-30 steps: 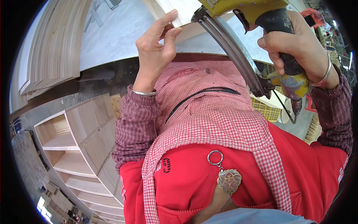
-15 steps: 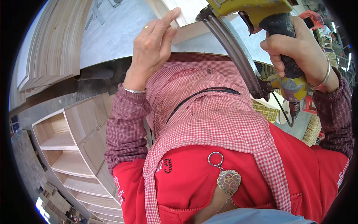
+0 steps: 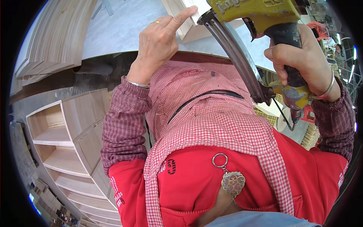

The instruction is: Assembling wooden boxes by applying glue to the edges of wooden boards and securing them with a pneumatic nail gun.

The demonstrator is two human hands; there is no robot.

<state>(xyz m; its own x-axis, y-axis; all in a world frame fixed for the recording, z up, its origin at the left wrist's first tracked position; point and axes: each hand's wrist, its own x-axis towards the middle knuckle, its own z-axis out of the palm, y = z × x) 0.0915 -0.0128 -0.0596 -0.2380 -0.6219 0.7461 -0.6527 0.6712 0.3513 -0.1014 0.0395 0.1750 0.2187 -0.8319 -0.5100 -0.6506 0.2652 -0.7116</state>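
My right hand [image 3: 298, 62] is wrapped round the black grip of a yellow nail gun [image 3: 261, 13]. The gun's long dark magazine slants down toward my apron, and its nose end lies beside a pale wooden piece [image 3: 194, 32], perhaps a box, on the grey work table [image 3: 113, 36]. My left hand [image 3: 159, 43] has its index finger stretched out, the tip at the top edge of that wooden piece. Its other fingers are bent and partly hidden, with nothing visible in them. The upper frame edge cuts off the gun and the wooden piece.
A tall stack of wooden boards [image 3: 56, 34] stands on the table's left. Below it, pale open wooden boxes [image 3: 75, 140] are piled in a column. An air hose [image 3: 285, 117] hangs from the gun near a yellow crate [image 3: 266, 115] and a red stool [image 3: 308, 114].
My left hand has shifted right and its index finger reaches farther along the wooden piece. That piece shows farther right. The nail gun remains in my right hand, slightly lower against the table.
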